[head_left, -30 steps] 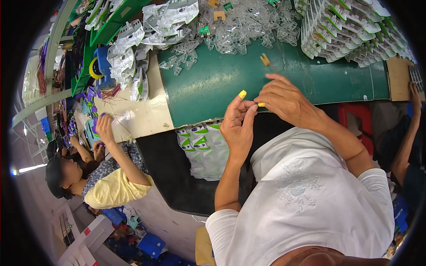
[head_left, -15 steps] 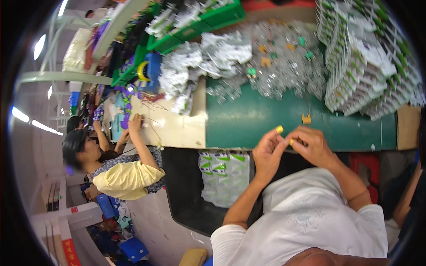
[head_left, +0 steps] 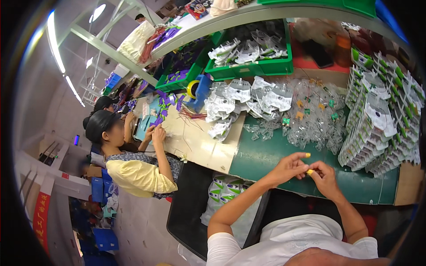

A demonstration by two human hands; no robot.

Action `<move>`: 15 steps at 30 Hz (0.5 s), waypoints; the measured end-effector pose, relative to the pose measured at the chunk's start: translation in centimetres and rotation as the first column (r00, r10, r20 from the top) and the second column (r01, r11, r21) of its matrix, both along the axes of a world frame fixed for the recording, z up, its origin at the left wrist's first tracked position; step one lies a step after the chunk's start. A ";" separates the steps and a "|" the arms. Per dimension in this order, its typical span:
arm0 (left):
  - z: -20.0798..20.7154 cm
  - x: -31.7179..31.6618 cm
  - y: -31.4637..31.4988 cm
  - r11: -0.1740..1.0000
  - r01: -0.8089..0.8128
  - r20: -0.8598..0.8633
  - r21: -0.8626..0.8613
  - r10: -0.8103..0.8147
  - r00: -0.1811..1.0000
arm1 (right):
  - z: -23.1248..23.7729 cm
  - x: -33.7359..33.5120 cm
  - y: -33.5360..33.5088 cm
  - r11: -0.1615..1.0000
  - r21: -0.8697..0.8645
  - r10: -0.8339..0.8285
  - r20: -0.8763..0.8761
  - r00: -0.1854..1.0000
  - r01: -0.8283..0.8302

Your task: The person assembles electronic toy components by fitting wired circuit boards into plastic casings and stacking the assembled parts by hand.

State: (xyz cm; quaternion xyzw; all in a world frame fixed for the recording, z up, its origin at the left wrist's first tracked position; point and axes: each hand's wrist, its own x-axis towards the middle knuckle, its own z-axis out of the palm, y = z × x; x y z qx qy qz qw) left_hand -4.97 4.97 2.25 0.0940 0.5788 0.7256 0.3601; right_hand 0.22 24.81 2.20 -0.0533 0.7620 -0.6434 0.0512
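My left hand (head_left: 288, 170) and my right hand (head_left: 326, 181) meet over the front edge of the green work surface (head_left: 262, 160). Yellow covers show on a fingertip of each hand. On the left, the index finger points outward while thumb and other fingers press together. The right hand's fingers are bent in a pinch beside them. Anything between the fingertips is too small to make out. Beyond my hands lies a heap of clear plastic parts (head_left: 313, 126) with orange and green pieces among them.
White plastic parts (head_left: 268, 98) lie left of the heap; stacked white-and-green parts (head_left: 366, 133) stand at right. A green bin (head_left: 248, 70) and blue tape dispenser (head_left: 198, 92) sit behind. A black tub (head_left: 188, 204) stands below the table edge. A co-worker (head_left: 133, 170) works at left.
The view has swung, so the table now sits lower and tilted. My hands stay close together. The small orange piece that lay alone before my hands no longer shows there.
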 end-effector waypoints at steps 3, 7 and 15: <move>1.4 -4.0 -0.2 0.865 -0.397 -0.894 -0.308 -0.120 0.432 | -0.1 0.2 1.0 0.986 -0.129 -0.101 0.038 0.994 0.105; 2.2 -10.6 -0.1 0.480 -0.825 -0.908 -0.298 -0.410 0.089 | 0.3 1.4 2.0 0.979 -0.155 -0.129 0.025 0.991 0.131; 0.7 -15.3 -0.9 0.377 -0.914 -0.884 -0.151 -0.466 -0.046 | 0.8 3.7 1.8 0.996 -0.014 -0.089 0.077 0.993 0.090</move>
